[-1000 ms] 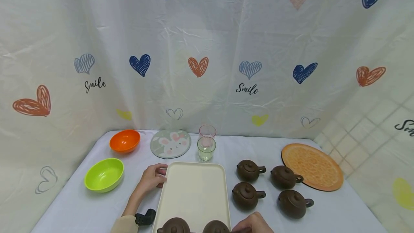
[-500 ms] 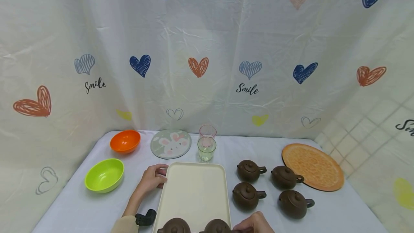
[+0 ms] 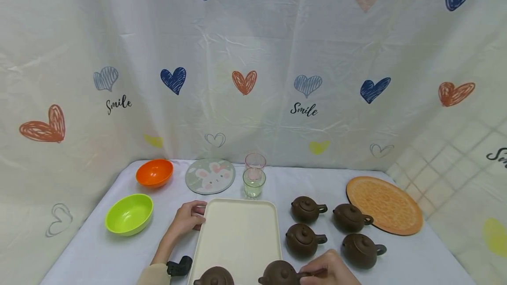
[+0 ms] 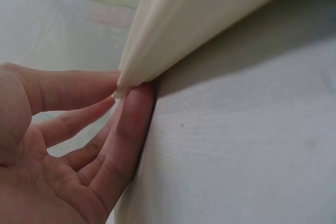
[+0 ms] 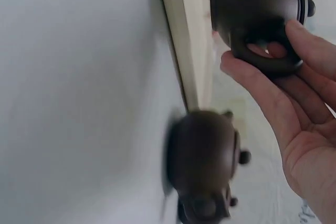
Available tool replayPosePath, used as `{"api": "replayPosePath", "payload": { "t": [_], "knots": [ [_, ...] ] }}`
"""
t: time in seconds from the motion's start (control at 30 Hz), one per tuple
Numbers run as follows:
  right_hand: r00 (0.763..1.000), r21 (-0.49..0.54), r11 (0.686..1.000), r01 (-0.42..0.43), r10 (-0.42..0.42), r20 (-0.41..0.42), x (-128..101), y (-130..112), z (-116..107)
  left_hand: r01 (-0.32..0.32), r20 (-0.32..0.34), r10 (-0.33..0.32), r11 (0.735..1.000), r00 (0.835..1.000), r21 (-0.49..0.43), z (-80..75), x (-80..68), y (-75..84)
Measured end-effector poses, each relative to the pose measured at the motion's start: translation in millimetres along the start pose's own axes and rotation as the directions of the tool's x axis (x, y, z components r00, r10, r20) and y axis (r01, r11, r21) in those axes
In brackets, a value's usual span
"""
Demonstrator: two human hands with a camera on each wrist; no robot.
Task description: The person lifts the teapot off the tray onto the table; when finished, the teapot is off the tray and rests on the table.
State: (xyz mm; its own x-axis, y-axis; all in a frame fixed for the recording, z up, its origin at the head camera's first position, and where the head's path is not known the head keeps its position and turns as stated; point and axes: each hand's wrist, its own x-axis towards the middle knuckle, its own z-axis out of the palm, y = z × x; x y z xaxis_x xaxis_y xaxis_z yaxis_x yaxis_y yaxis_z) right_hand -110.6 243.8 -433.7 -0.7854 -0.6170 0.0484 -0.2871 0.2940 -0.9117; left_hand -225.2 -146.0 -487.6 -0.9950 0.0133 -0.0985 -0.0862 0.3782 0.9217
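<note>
Both hands are busy: my left hand pinches the far left corner of the cream tray, while my right hand, partly cut off by the frame's bottom edge, grips the handle of a brown teapot at the tray's near right edge. Another teapot on the tray is half cropped.

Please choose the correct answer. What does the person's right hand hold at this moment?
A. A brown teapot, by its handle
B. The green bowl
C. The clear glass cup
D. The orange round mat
A. In the head view the right hand grips the handle of a brown teapot at the near edge of the cream tray; the right wrist view shows fingers curled round that handle.
</note>
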Motion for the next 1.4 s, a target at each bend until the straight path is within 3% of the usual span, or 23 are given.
{"api": "replayPosePath", "payload": {
  "t": [0.13, 0.83, 1.1, 1.23, 1.4],
  "knots": [
    [0.998, -0.019, 0.998, -0.056, 0.056, -0.033, -7.9, -0.6, -12.2, 0.002, 0.004, -0.002, 1.000, 1.000, 0.011, -0.6, 0.2, 0.9],
    [0.996, 0.002, 0.997, 0.082, -0.082, 0.021, -68.6, 25.8, -74.7, 0.006, 0.006, -0.006, 1.000, 1.000, 0.012, 0.0, 3.2, -1.0],
    [0.994, 0.071, 0.995, 0.075, -0.081, 0.079, -88.6, 40.5, -90.2, 0.001, -0.001, -0.001, 1.000, 1.000, 0.011, 0.0, 3.0, -2.3],
    [0.990, 0.062, 0.991, 0.117, -0.121, 0.070, -99.0, 51.1, -97.5, 0.003, -0.003, -0.003, 1.000, 1.000, 0.017, 0.5, 3.1, -3.0],
    [0.994, 0.043, 0.995, 0.087, -0.089, 0.063, -111.6, 61.9, -108.6, 0.011, 0.000, -0.011, 1.000, 1.000, 0.027, 1.1, 2.9, -3.4]
  ]
}}
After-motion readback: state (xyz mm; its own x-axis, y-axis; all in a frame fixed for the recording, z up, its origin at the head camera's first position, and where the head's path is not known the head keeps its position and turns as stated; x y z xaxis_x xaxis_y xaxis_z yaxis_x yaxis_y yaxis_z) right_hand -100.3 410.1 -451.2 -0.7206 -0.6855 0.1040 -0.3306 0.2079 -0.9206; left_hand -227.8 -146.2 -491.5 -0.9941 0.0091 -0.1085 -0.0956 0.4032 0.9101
